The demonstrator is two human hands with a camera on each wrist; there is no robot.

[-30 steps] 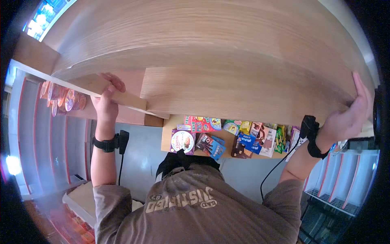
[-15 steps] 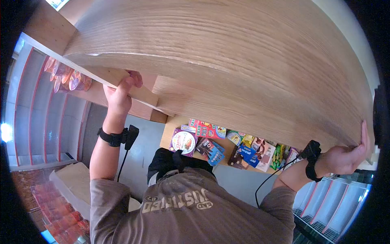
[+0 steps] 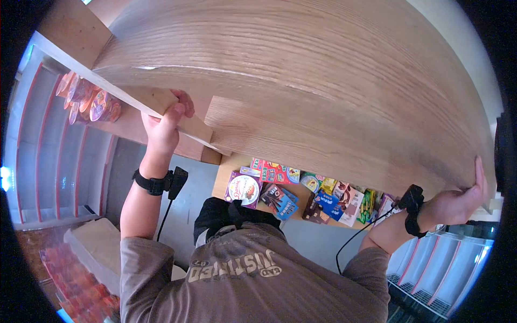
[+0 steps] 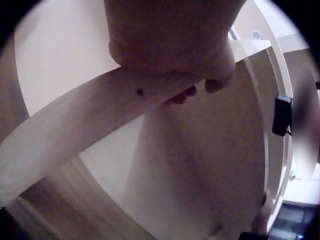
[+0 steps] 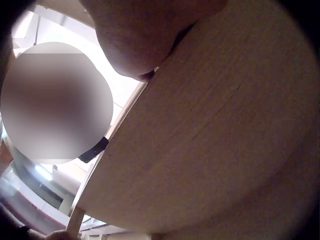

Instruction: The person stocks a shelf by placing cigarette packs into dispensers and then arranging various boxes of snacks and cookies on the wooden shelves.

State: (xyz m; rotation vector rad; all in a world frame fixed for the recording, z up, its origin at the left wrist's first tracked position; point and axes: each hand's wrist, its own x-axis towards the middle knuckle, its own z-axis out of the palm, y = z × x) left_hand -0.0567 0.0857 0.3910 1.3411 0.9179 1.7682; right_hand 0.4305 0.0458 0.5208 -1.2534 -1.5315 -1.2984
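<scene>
A large light-wood shelf unit [image 3: 301, 70] fills the upper part of the head view, tilted down toward the right. My left hand [image 3: 166, 126] grips a narrow wooden rail [image 3: 156, 99] at its left end, with thumb and fingers curled round it. In the left wrist view the left hand [image 4: 175, 40] lies over this rail [image 4: 90, 110], its fingertips showing beneath. At the far right end, my right hand [image 3: 455, 207] presses its straight fingers against the wood. Part of the right hand [image 5: 150, 35] overlaps a broad wooden panel [image 5: 200, 130] in the right wrist view.
Below the unit, a wooden surface [image 3: 223, 177] bears several snack packs, including a purple box [image 3: 242, 188] and a blue pack [image 3: 331, 204]. Shelves with red edges [image 3: 43, 140] stand at left, near orange-lidded cups [image 3: 89, 99]; more white shelves [image 3: 444, 269] are at right.
In the head view the unit has tilted, its right end lower. The left hand has shifted right and the right hand down; both keep their contact. Little differs over the last half second.
</scene>
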